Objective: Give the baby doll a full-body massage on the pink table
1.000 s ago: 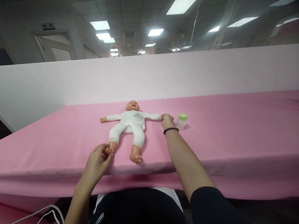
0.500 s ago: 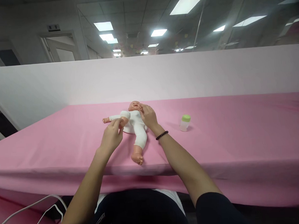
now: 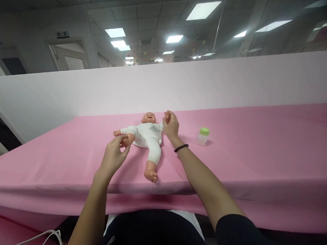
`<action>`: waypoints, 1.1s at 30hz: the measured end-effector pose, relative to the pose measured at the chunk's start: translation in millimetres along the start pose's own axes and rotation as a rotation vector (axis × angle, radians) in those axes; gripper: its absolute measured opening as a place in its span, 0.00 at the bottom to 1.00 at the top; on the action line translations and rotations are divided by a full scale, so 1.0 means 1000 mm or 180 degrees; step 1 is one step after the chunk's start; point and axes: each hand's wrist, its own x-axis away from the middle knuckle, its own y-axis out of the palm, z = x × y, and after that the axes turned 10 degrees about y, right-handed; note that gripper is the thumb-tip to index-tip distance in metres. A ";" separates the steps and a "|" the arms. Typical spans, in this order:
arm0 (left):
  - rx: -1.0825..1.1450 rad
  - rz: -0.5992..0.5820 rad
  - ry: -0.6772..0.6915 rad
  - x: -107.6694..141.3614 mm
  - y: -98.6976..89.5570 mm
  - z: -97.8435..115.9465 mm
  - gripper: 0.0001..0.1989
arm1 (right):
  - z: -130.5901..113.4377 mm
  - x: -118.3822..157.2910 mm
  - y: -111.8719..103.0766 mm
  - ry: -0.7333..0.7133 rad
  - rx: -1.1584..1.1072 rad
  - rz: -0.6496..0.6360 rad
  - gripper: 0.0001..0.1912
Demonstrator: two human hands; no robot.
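From the head camera, a baby doll (image 3: pixel 147 136) in a white suit lies on its back on a pink-covered table (image 3: pixel 249 158), its head toward the far white partition (image 3: pixel 232 81) and its legs toward the person. It sits near the front edge of the table, within easy reach of both arms, which fits with someone standing close against the cloth.

The left hand (image 3: pixel 114 156) is closed in a pinch on the doll's foot (image 3: pixel 125 140), thumb and fingertips meeting around it. That leg is bent up and folded toward the doll's body, so the foot sits beside the hip and not flat on the cloth; the pinch looks like what holds it there. The other leg lies straight, its bare foot (image 3: pixel 151 175) pointing at the table edge.

The right hand (image 3: pixel 171 125) is at the doll's far shoulder, fingers curled around the small hand at the end of the sleeve and lifting that arm up off the table. A dark bead bracelet (image 3: pixel 181 148) rings the wrist. The doll's other arm lies out flat on the cloth.

Off to the right, apart from the doll and untouched, a small bottle (image 3: pixel 202 136) with a green cap stands upright. White cables (image 3: pixel 27 241) hang below the table at lower left.
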 end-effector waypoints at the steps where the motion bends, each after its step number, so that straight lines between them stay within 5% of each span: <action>1: 0.0061 -0.0064 -0.0173 0.007 -0.011 0.002 0.14 | 0.004 -0.004 -0.004 0.0280 -0.0016 0.0145 0.22; 5: 0.0060 -0.0617 -0.0670 0.035 -0.039 0.004 0.11 | 0.028 -0.018 -0.020 0.1397 0.0109 0.0424 0.23; 8: 0.0000 -0.0986 -0.0710 0.049 -0.037 -0.001 0.09 | 0.049 -0.021 -0.029 0.2067 0.0331 0.0361 0.20; 13: -0.0082 -0.0997 -0.1027 0.061 -0.020 -0.006 0.13 | 0.070 -0.016 -0.040 0.2573 0.0794 0.0046 0.18; 16: -0.0005 -0.1230 -0.0997 0.061 -0.028 -0.009 0.14 | 0.071 -0.008 -0.044 0.2615 0.1007 -0.0056 0.19; 21: 0.0475 -0.2336 -0.0936 0.020 -0.060 -0.051 0.23 | 0.049 -0.013 -0.048 0.2584 0.1089 -0.0107 0.21; 26: -0.0452 -0.1247 -0.1630 -0.068 -0.045 -0.131 0.34 | -0.014 -0.023 -0.069 0.1902 0.0832 -0.0582 0.33; 29: -0.0699 -0.1077 -0.1886 -0.103 -0.022 -0.170 0.42 | -0.059 0.017 -0.099 0.1375 0.0546 -0.1258 0.35; 31: -0.0718 -0.1087 -0.2064 -0.109 -0.008 -0.188 0.40 | -0.084 0.065 -0.118 0.0684 0.0423 -0.2144 0.34; 33: -0.0632 -0.1023 -0.2070 -0.105 0.005 -0.203 0.34 | -0.102 0.116 -0.128 0.0283 0.0596 -0.2526 0.28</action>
